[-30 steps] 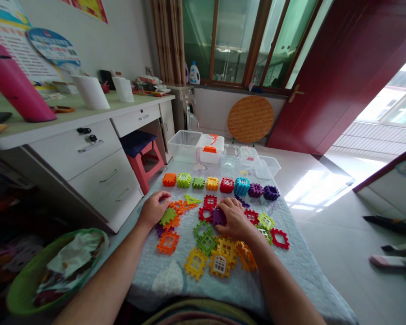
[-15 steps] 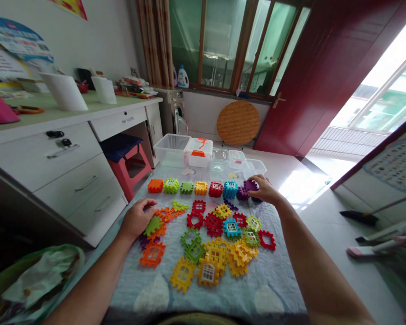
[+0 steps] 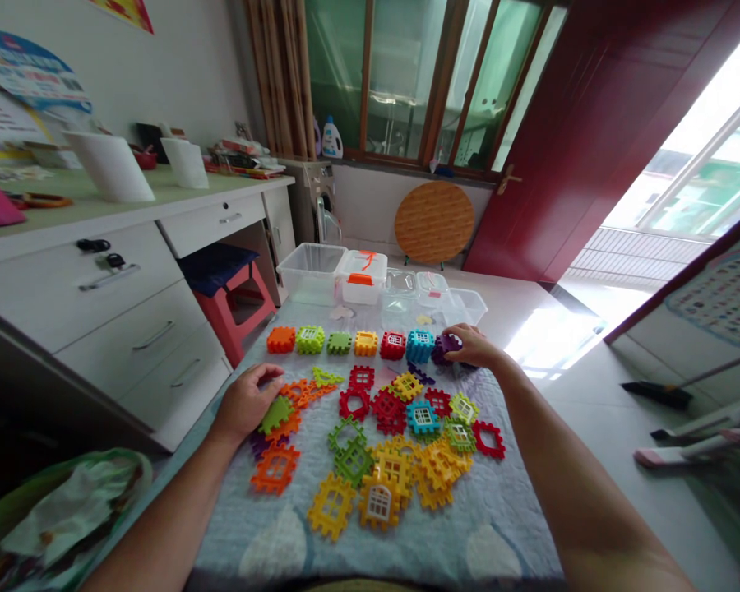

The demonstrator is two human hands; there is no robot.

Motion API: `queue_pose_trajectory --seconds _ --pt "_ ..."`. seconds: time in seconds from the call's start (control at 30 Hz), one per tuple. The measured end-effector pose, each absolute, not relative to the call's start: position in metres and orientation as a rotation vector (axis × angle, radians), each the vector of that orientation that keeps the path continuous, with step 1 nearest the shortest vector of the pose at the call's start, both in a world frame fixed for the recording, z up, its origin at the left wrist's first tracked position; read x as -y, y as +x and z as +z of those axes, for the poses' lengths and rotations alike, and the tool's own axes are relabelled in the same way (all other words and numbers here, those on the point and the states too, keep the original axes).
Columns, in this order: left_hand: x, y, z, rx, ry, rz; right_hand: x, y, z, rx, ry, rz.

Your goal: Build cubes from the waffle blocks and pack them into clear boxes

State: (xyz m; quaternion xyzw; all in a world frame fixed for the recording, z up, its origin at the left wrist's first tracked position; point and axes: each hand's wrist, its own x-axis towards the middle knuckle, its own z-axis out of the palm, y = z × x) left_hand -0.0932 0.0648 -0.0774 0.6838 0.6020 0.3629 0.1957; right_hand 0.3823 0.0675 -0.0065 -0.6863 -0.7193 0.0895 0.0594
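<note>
At the right end of a row of block stacks, my right hand (image 3: 478, 345) has its fingers closed on a purple building-block piece (image 3: 446, 345), down at the purple stack. Beside it stands a blue stack (image 3: 420, 345), then a red stack (image 3: 393, 345) and a yellow stack (image 3: 366, 342). My left hand (image 3: 250, 399) rests on the cloth with fingers loosely curved and apart, touching the edge of a green piece (image 3: 276, 414). Orange pieces (image 3: 275, 468) lie around it. The middle holds a loose pile of yellow pieces (image 3: 391, 470) and red pieces (image 3: 388, 409).
Clear plastic boxes (image 3: 313, 275) line the far table edge, one with a white lid and orange latch (image 3: 361, 279). A desk with drawers (image 3: 111, 271) and a red stool (image 3: 238, 304) stand left. A waste bin (image 3: 67, 510) sits at lower left.
My right hand has lowered and moved slightly left, bringing the purple piece down onto the purple stack. My left hand stays nearly still.
</note>
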Motion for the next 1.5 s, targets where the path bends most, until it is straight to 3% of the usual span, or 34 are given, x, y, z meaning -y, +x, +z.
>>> queue_pose_trajectory --seconds 0.47,0.87,1.2,1.5 --pt "-0.066 -0.095 -0.08 -1.683 1.925 1.025 -0.075 0.377 -0.02 2.211 -2.122 0.159" --pt "-0.066 -0.094 -0.081 -1.681 1.928 1.013 0.006 0.366 0.021 1.792 -1.786 0.123" --pt "-0.066 -0.094 -0.08 -1.684 1.913 0.987 0.035 0.319 -0.033 2.037 -1.886 0.226" --pt "-0.063 -0.092 -0.075 -1.693 1.92 0.999 0.035 0.315 -0.041 2.084 -1.921 0.245"
